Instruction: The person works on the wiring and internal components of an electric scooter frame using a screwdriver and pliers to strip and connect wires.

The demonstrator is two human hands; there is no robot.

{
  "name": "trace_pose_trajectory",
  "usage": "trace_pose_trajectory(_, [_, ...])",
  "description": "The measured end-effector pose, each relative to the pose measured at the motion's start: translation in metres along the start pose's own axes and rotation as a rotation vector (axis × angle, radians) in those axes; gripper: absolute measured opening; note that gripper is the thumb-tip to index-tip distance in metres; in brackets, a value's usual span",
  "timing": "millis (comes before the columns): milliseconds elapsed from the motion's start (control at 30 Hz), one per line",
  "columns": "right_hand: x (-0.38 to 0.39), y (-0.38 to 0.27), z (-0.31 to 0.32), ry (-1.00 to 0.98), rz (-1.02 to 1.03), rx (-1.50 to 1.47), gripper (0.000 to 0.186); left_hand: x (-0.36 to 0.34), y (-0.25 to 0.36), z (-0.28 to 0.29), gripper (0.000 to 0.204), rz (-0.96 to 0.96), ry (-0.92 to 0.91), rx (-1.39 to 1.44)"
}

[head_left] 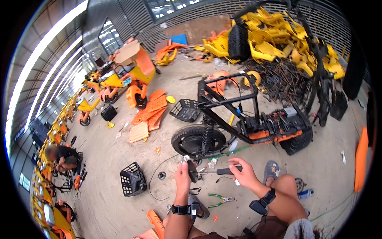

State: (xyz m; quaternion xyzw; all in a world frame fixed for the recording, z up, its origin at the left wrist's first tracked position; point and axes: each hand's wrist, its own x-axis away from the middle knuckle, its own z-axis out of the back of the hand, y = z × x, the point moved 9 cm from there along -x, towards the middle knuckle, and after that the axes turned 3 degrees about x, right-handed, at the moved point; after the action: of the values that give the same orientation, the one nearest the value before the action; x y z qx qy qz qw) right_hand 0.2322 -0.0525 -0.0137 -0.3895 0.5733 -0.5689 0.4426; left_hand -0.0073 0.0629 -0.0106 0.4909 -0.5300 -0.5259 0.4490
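My left hand (182, 177) is closed, with its thumb up, around a small black block-shaped part (193, 172); its kind I cannot make out. In my right hand (245, 175) is a screwdriver (223, 171) with a dark handle, its thin shaft running left toward the black part. Whether the tip touches the part is too small to tell. Something white shows beneath my right fingers. Just beyond both hands lies a stripped black scooter frame (227, 105) with its wheel (195, 140) and spring. Green-handled pliers (218, 200) rest on the floor below.
Left of my hands are a black basket (133, 179), a small sprocket (162, 175) and a loose cable (149, 187). Orange panels (151, 113) lie farther off. Yellow body parts (274, 40) are heaped at the back right. Another person (65, 157) crouches at the far left beside scooters.
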Motion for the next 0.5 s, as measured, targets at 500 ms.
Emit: trace_pose_trajectory(500, [0.005, -0.009, 0.041, 0.171, 0.044, -0.108, 0.021, -0.006, 0.0, -0.027, 0.038, 0.003, -0.092, 0.021])
